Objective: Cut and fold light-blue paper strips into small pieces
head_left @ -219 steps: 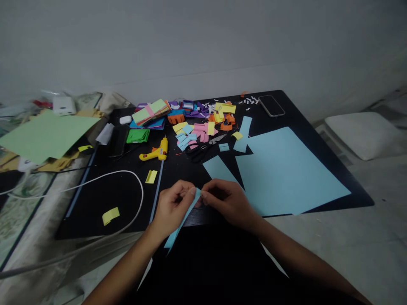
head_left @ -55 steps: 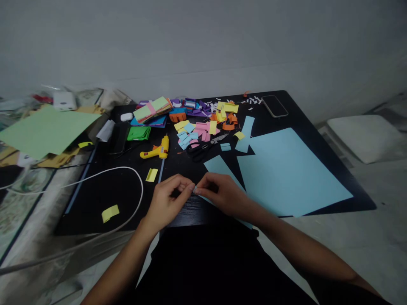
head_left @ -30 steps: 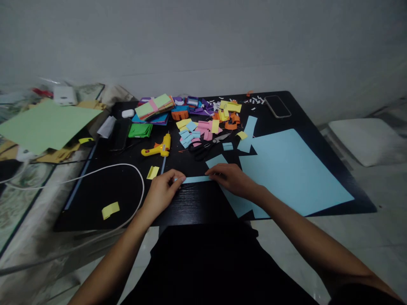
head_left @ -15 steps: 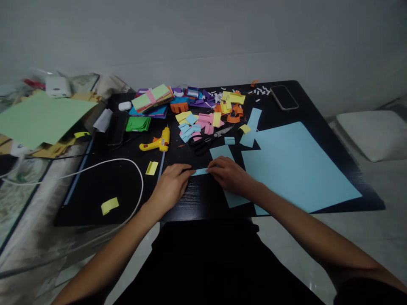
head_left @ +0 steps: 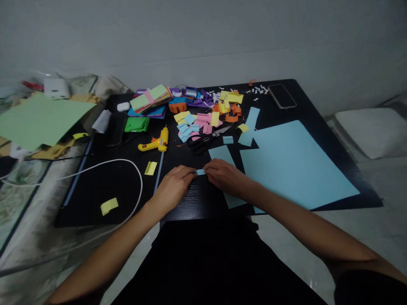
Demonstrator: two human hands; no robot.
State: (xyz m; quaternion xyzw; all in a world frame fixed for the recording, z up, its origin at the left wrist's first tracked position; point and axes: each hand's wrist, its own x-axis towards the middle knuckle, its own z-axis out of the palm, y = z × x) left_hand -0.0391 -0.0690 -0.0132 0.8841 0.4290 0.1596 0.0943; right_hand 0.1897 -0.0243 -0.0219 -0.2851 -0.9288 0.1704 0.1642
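A small light-blue paper strip lies low over the black table, pinched at both ends between my hands. My left hand is closed on its left end, fingertips together. On the right end, the fingers of my right hand press the paper, with the wrist above a blue paper piece. Only the middle of the strip shows; the fingers hide its ends. Just beyond my hands are black-handled scissors and a small folded blue paper piece.
A yellow glue gun lies left of the scissors. A large blue sheet covers the table's right side. Folded coloured pieces are heaped at the back, near a phone. A white cable loops across the left.
Both hands have come slightly closer together along the blue paper strip, so less of it shows between the fingers. The view has shifted a little.
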